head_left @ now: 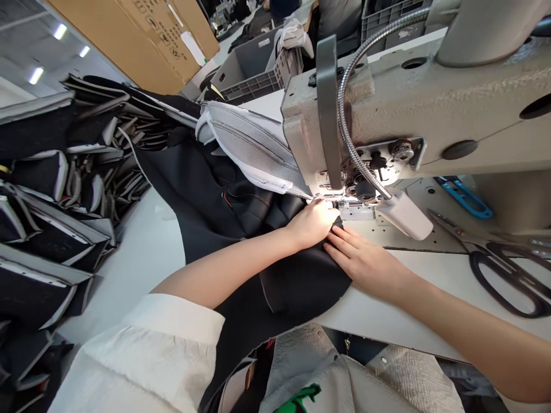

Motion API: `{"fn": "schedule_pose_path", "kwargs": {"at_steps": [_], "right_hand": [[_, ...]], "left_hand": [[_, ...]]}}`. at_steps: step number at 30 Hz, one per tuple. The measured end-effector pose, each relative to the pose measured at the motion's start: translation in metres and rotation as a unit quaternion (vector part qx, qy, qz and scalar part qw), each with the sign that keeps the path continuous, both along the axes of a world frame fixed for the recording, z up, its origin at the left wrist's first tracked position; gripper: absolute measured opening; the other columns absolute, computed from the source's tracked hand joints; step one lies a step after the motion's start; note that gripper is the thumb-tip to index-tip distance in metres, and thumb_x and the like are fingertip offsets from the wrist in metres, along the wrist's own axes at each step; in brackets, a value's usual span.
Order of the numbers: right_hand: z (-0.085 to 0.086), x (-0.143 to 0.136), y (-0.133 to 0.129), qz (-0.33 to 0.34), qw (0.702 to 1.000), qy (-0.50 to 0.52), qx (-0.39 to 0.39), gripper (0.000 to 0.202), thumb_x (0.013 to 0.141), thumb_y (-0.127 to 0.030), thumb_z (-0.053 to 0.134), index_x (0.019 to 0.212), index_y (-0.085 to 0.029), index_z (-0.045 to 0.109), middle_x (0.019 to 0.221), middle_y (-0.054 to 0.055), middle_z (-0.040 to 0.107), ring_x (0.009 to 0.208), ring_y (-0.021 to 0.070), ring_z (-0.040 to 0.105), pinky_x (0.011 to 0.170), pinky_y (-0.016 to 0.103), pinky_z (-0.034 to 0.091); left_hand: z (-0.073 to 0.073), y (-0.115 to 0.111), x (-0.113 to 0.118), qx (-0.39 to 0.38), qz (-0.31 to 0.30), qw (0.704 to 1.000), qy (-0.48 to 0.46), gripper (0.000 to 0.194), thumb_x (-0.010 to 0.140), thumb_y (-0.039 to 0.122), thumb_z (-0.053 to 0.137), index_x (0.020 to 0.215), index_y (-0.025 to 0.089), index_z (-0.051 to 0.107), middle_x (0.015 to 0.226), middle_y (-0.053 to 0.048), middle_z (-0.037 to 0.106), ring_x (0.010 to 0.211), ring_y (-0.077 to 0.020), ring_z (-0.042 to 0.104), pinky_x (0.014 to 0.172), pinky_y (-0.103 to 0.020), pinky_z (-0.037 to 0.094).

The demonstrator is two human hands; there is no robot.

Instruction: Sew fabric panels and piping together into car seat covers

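A large piece of black fabric (202, 212) with orange stitching lies draped across the white table and hangs over its front edge. Close to the needle area of the sewing machine (331, 155), my left hand (313, 222) is closed on the fabric, its fingertips partly hidden. My right hand (365, 261) rests flat on the fabric's right edge, fingers stretched out and almost touching the left hand. Behind the left hand, a grey mesh piece with white edging (253, 149) leads toward the needle area.
Stacked black panels with pale edges (47, 229) fill the left side. Large scissors (495, 258) and blue-handled snips (465, 198) lie on the right. A lamp head (407, 215) hangs by the needle. Behind are a grey crate (253, 63) and a cardboard box (146, 40).
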State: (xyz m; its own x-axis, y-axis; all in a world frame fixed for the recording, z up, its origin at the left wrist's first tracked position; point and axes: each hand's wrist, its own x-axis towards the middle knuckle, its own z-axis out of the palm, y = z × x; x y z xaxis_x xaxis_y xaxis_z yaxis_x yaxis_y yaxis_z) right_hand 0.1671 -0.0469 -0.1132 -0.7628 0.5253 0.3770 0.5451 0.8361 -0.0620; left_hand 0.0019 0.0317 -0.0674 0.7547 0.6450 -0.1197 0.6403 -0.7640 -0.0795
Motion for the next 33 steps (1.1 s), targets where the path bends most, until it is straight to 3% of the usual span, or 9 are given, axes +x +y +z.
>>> {"fn": "schedule_pose_path", "kwargs": {"at_steps": [2, 5, 7, 11, 16, 25, 33], "right_hand": [[0.001, -0.001, -0.001, 0.015, 0.999, 0.025, -0.042, 0.044, 0.079, -0.011, 0.052, 0.122, -0.001, 0.056, 0.129, 0.022, 0.053, 0.127, 0.0321, 0.042, 0.108, 0.051, 0.032], [0.002, -0.007, -0.005, 0.018, 0.997, 0.035, -0.070, 0.048, 0.080, -0.021, 0.056, 0.124, -0.002, 0.055, 0.130, 0.020, 0.053, 0.127, 0.0324, 0.041, 0.108, 0.049, 0.032], [0.002, -0.013, -0.008, 0.003, 0.998, 0.015, -0.056, 0.052, 0.080, -0.026, 0.056, 0.126, -0.001, 0.053, 0.133, 0.021, 0.050, 0.128, 0.0340, 0.040, 0.108, 0.049, 0.033], [0.000, -0.025, -0.012, -0.021, 0.999, -0.045, -0.011, 0.055, 0.081, -0.024, 0.051, 0.129, 0.004, 0.048, 0.135, 0.024, 0.046, 0.126, 0.0379, 0.041, 0.105, 0.051, 0.035], [-0.002, -0.031, -0.013, -0.036, 0.999, -0.039, -0.003, 0.050, 0.084, -0.018, 0.044, 0.129, 0.005, 0.048, 0.134, 0.024, 0.047, 0.126, 0.0369, 0.042, 0.105, 0.050, 0.035], [-0.003, -0.020, -0.006, -0.017, 0.999, -0.032, 0.008, 0.042, 0.084, -0.011, 0.043, 0.122, 0.003, 0.056, 0.128, 0.024, 0.053, 0.120, 0.0322, 0.050, 0.100, 0.044, 0.042], [-0.010, -0.011, 0.007, -0.026, 1.000, 0.001, 0.005, 0.048, 0.080, -0.006, 0.044, 0.126, 0.006, 0.050, 0.131, 0.025, 0.050, 0.127, 0.0335, 0.042, 0.103, 0.045, 0.040]], "left_hand": [[0.000, -0.001, -0.003, 0.011, -0.005, 1.000, -0.002, 0.025, 0.091, 0.012, 0.041, 0.099, 0.012, 0.064, 0.094, -0.008, 0.063, 0.097, -0.0204, 0.054, 0.092, -0.031, 0.043], [0.002, -0.005, -0.010, 0.072, 0.036, 0.997, -0.001, 0.028, 0.092, 0.014, 0.041, 0.111, 0.015, 0.061, 0.102, -0.010, 0.061, 0.099, -0.0220, 0.055, 0.082, -0.031, 0.046], [0.004, -0.006, -0.015, 0.110, 0.056, 0.992, 0.013, 0.029, 0.092, 0.014, 0.040, 0.112, 0.015, 0.060, 0.104, -0.012, 0.060, 0.097, -0.0224, 0.056, 0.078, -0.030, 0.046], [0.005, -0.001, -0.022, 0.133, 0.037, 0.990, 0.020, 0.029, 0.092, 0.014, 0.040, 0.112, 0.017, 0.061, 0.101, -0.012, 0.061, 0.096, -0.0220, 0.057, 0.078, -0.030, 0.045], [0.005, 0.006, -0.026, 0.127, 0.004, 0.992, 0.014, 0.029, 0.093, 0.015, 0.040, 0.112, 0.016, 0.063, 0.106, -0.011, 0.062, 0.103, -0.0215, 0.055, 0.085, -0.030, 0.044], [0.012, 0.009, -0.018, 0.043, -0.061, 0.996, 0.050, 0.030, 0.088, 0.007, 0.040, 0.104, 0.013, 0.065, 0.109, -0.009, 0.062, 0.105, -0.0213, 0.053, 0.099, -0.035, 0.038], [0.013, -0.006, 0.010, 0.034, 0.010, 0.997, 0.062, 0.026, 0.089, 0.008, 0.040, 0.092, 0.010, 0.065, 0.092, -0.011, 0.062, 0.096, -0.0231, 0.055, 0.091, -0.033, 0.040]]}}
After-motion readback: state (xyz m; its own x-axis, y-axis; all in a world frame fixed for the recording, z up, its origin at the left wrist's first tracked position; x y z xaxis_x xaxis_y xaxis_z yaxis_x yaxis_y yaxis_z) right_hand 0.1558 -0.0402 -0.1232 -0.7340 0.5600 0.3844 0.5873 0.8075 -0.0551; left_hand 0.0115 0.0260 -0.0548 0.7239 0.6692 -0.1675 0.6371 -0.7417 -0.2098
